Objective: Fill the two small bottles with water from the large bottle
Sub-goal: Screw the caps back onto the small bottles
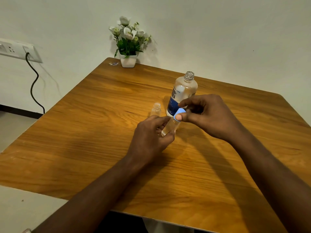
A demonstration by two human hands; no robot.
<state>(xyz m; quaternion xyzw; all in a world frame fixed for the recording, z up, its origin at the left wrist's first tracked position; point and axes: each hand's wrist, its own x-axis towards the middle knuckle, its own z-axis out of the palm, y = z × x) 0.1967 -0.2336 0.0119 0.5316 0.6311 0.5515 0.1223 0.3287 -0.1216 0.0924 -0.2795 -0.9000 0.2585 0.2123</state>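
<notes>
Mid-table, left hand (151,137) grips small bottle (170,126) — right hand (207,115) pinches its blue cap (180,113).

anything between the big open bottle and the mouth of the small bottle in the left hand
Yes: a light blue plastic cap sits over the mouth of the small clear bottle, pinched by the right hand.

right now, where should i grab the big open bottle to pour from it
Probably round the wide labelled body of the large bottle, coming from its right side. It stands upright and uncapped, so a side wrap keeps it level; the open small bottle stands close on its left.
</notes>
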